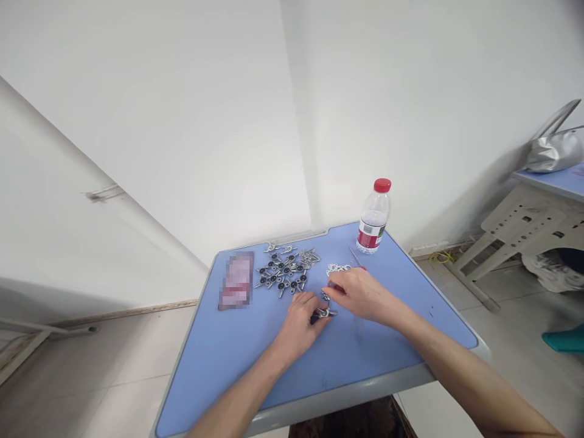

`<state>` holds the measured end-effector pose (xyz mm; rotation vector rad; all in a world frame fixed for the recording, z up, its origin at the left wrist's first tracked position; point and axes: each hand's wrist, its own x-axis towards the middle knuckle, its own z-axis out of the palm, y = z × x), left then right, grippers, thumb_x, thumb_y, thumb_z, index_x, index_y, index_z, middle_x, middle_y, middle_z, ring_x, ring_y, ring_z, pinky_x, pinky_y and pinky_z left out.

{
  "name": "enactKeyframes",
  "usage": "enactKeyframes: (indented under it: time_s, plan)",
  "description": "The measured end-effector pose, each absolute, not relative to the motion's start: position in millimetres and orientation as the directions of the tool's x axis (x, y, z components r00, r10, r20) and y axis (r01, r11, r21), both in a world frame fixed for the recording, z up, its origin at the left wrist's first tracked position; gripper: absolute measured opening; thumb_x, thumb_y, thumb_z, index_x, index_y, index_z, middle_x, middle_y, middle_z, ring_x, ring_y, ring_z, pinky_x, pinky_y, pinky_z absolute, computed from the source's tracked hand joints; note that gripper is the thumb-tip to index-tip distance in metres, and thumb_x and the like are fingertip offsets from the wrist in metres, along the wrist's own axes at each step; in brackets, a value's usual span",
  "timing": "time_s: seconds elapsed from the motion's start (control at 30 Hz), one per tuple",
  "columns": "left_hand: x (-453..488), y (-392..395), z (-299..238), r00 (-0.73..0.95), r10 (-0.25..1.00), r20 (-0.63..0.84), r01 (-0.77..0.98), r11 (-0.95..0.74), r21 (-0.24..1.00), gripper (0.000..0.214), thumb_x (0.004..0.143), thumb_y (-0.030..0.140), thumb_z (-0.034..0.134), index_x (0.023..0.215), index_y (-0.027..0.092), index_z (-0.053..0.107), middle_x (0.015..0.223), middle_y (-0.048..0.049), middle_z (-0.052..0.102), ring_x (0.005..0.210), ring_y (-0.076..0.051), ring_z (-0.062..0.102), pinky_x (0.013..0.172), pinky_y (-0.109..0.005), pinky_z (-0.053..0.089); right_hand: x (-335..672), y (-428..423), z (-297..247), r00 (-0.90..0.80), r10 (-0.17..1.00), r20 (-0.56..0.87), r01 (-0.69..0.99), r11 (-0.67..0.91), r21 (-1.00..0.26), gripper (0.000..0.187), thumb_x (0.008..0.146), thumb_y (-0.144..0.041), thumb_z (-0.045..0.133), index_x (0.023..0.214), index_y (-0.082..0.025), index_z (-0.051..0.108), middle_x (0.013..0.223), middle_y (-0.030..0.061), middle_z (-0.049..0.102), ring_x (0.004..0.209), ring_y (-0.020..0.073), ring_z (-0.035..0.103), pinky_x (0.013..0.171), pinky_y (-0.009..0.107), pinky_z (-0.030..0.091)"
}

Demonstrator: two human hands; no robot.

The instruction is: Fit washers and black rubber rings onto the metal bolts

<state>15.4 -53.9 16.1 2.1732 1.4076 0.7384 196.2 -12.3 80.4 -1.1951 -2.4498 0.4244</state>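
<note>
My left hand [302,315] is closed around a small metal fitting [324,313] with a dark part, just above the blue table top. Close beside it, my right hand [354,292] has its fingers pinched together. What sits between those fingertips is too small to make out. Several tiny metal pieces [325,297] lie near the right fingertips. Farther back is a cluster of silver fittings with round black discs [281,266]. Loose silver pins [310,257] lie to its right. Flat silver plates [336,267] rest behind my right hand, which partly hides them.
A thin rod-like tool with a reddish end [357,258] lies beyond my right hand. A clear bottle with a red cap [373,219] stands at the back right. A blurred pinkish rectangle [237,280] lies at the left. The white wall [228,152] borders the table's back edge.
</note>
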Motion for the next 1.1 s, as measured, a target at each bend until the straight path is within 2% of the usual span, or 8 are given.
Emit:
enactKeyframes:
  time_s: [0.13,0.27,0.4,0.47,0.57,0.7,0.97,1.1]
  plan:
    - [15.6,-53.9,14.8,0.344,0.914,0.213,0.687,-0.400,0.607,0.013,0.078,0.013,0.068,0.077,0.017,0.056,0.083,-0.0012,0.062,0.078,-0.018,0.056,0.078,-0.035,0.038,193.0,-11.0,76.5,-0.569,0.784,0.248,0.702,0.620,-0.351,0.033,0.085,-0.025,0.053,0.056,-0.018,0.039,0.050,-0.0054,0.036,0.049,0.0095,0.021,0.052,0.027,0.014]
    - [14.7,-53.7,12.8,0.355,0.909,0.218,0.689,-0.412,0.597,0.011,0.079,0.015,0.068,0.079,0.018,0.057,0.083,-0.0016,0.062,0.081,-0.020,0.056,0.079,-0.035,0.038,193.3,-12.7,78.5,-0.614,0.761,0.209,0.718,0.649,-0.253,0.030,0.091,-0.024,0.044,0.062,-0.018,0.047,0.053,-0.0025,0.046,0.048,0.0103,0.028,0.053,0.028,0.013]
    - [14.2,-52.8,11.2,0.363,0.903,0.230,0.668,-0.425,0.611,0.012,0.079,0.013,0.068,0.082,0.018,0.058,0.088,-0.0020,0.063,0.086,-0.020,0.057,0.082,-0.036,0.038,194.8,-12.7,80.6,-0.692,0.688,0.217,0.604,0.717,-0.348,0.018,0.098,-0.021,0.037,0.089,-0.019,0.053,0.072,-0.0002,0.061,0.058,0.0121,0.045,0.054,0.025,0.019]
    - [14.3,-52.7,11.0,0.370,0.899,0.233,0.660,-0.431,0.616,0.012,0.078,0.012,0.068,0.083,0.018,0.058,0.089,-0.0021,0.063,0.087,-0.020,0.057,0.083,-0.036,0.038,195.1,-12.3,82.1,-0.736,0.649,0.192,0.554,0.741,-0.380,0.018,0.098,-0.018,0.037,0.087,-0.019,0.051,0.075,-0.0006,0.061,0.062,0.0124,0.048,0.056,0.025,0.022]
    - [14.4,-53.1,11.5,0.371,0.902,0.220,0.665,-0.424,0.615,0.011,0.079,0.013,0.067,0.084,0.018,0.059,0.087,-0.0019,0.063,0.085,-0.020,0.057,0.083,-0.036,0.038,196.7,-14.3,86.5,-0.751,0.642,0.155,0.572,0.749,-0.334,0.021,0.098,-0.019,0.036,0.080,-0.019,0.047,0.067,-0.0013,0.056,0.058,0.0132,0.045,0.056,0.026,0.022]
    - [14.6,-53.4,11.9,0.367,0.904,0.218,0.670,-0.419,0.612,0.007,0.082,0.018,0.066,0.084,0.018,0.059,0.086,-0.0023,0.062,0.083,-0.020,0.056,0.081,-0.036,0.039,201.8,-20.2,92.5,-0.798,0.595,0.097,0.538,0.776,-0.330,0.020,0.099,-0.019,0.032,0.085,-0.019,0.046,0.069,0.0001,0.056,0.061,0.0148,0.047,0.058,0.027,0.025]
    - [15.6,-53.3,11.9,0.347,0.916,0.202,0.694,-0.395,0.602,0.008,0.081,0.018,0.067,0.083,0.018,0.059,0.083,-0.0008,0.061,0.079,-0.018,0.056,0.080,-0.035,0.040,197.4,-20.6,91.8,-0.709,0.702,0.073,0.612,0.662,-0.433,0.022,0.097,-0.021,0.043,0.077,-0.018,0.050,0.063,-0.0012,0.055,0.058,0.0129,0.048,0.055,0.025,0.022]
    - [15.9,-54.0,13.3,0.355,0.911,0.210,0.692,-0.408,0.596,0.005,0.082,0.019,0.064,0.083,0.019,0.059,0.083,-0.0013,0.062,0.079,-0.018,0.055,0.080,-0.036,0.040,192.2,-18.7,86.1,-0.627,0.769,0.128,0.640,0.602,-0.478,0.027,0.094,-0.023,0.050,0.068,-0.018,0.047,0.055,-0.0039,0.047,0.052,0.0105,0.039,0.053,0.024,0.020]
